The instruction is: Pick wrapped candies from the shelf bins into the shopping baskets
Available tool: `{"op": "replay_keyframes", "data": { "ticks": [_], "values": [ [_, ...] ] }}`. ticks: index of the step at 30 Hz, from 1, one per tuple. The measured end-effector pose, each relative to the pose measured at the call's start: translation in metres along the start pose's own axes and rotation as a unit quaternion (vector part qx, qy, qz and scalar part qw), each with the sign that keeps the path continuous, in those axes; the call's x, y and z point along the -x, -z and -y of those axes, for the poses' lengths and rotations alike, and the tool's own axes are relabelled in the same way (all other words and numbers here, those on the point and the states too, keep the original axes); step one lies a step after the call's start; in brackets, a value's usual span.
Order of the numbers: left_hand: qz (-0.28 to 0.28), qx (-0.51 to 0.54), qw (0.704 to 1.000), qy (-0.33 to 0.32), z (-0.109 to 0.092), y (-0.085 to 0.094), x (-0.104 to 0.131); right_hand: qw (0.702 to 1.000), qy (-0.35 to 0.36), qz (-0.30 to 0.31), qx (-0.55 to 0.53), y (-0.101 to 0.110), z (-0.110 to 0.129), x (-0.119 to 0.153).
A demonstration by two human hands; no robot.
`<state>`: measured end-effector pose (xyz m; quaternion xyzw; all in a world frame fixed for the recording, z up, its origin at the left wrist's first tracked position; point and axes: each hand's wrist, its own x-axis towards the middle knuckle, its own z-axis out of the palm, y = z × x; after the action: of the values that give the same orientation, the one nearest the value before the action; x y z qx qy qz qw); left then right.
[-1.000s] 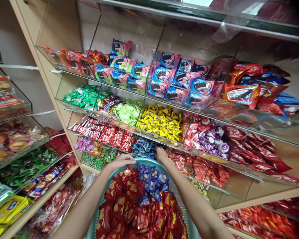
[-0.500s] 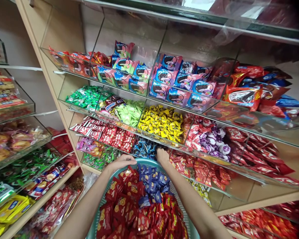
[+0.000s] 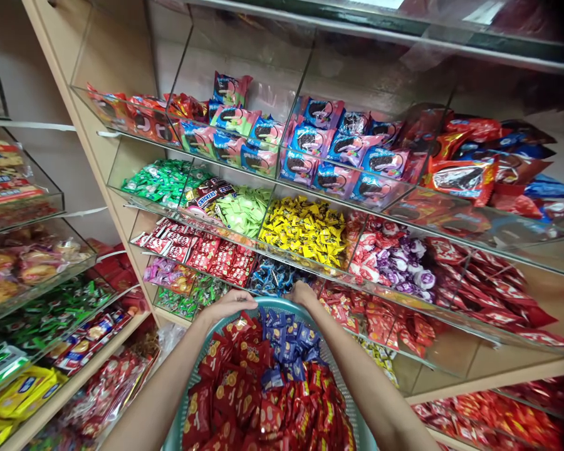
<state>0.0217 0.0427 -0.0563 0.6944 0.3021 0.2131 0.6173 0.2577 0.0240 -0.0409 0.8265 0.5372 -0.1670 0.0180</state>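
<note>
A teal plastic basket is below me, between my forearms, filled with wrapped sweets. Red packets with orange pictures lie on its left, blue packets at its far side and shiny red ones at the right. My left hand is closed on the far left rim, thumb on top. Curled at the far right rim is my right hand, its fingertips partly hidden, close to the blue-and-black wrapped sweets in a low shelf bin.
Tiered clear shelf bins hold yellow sweets, green sweets, Oreo packs and red packets. Their transparent front edges jut out just above my hands. Another shelf unit stands at the left. A wooden ledge runs at the lower right.
My right hand has shifted slightly left and down, its fist turning so the knuckles show less. My left hand keeps its hold on the rim, and the basket stays almost in place.
</note>
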Motion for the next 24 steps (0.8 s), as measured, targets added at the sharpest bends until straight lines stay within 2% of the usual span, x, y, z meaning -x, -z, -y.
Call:
{"op": "replay_keyframes", "data": {
  "ticks": [7,12,18,24],
  "values": [
    [-0.009,0.008,1.0,0.007,-0.002,-0.001,0.0,0.998,-0.039,0.038,0.006,-0.003,0.012,-0.014],
    [-0.01,0.011,1.0,0.008,-0.001,-0.002,0.0,0.998,-0.039,0.029,0.028,-0.001,0.017,-0.012],
    [-0.008,0.005,1.0,0.0,0.0,0.0,0.0,0.998,0.006,-0.008,0.056,0.008,0.014,0.002],
    [0.003,0.017,1.0,-0.002,0.003,0.001,-0.002,0.99,0.096,-0.065,0.08,0.029,-0.009,0.028]
  ]
}}
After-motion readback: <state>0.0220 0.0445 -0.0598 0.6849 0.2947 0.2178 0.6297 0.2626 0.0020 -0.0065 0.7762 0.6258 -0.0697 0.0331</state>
